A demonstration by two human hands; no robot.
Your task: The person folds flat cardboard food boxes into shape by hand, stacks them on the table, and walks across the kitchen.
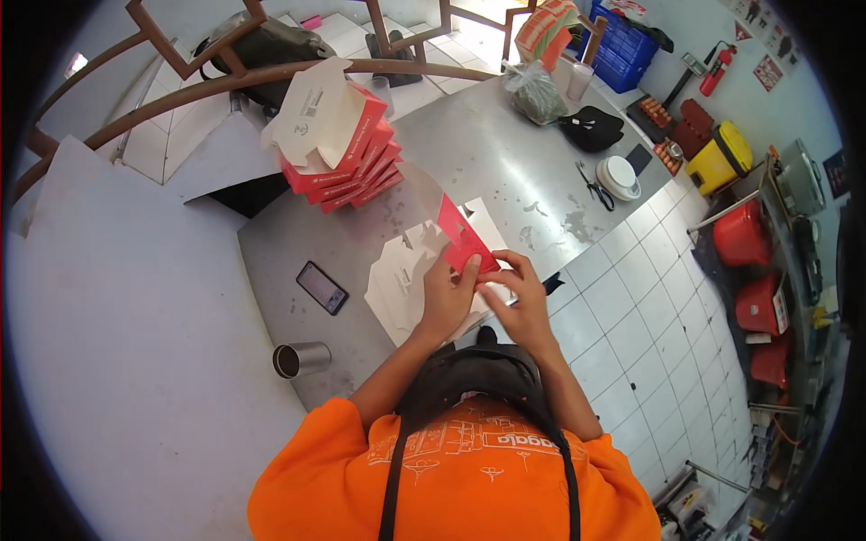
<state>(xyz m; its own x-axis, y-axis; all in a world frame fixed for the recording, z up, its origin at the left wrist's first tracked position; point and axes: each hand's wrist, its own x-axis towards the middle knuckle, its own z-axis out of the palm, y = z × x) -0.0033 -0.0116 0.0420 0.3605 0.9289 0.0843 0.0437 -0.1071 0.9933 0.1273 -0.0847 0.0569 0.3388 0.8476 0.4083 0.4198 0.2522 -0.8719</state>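
A partly folded red and white carton [465, 236] is held up between my two hands at the near edge of the metal table. My left hand [449, 290] pinches its lower left side, thumb against the red face. At the lower right corner, the fingers of my right hand [516, 296] are closed on the same carton. Beneath it, flat white carton sheets [394, 276] lie on the table. Folded red and white boxes [341, 135] stand in a stack beyond, to the left.
On the metal table [451, 135] are a phone [322, 288], a steel tumbler [302, 360], scissors [595, 187], a white round container [618, 178], a black cap [592, 129] and a plastic bag [536, 93]. A white wall [135, 343] borders the left side.
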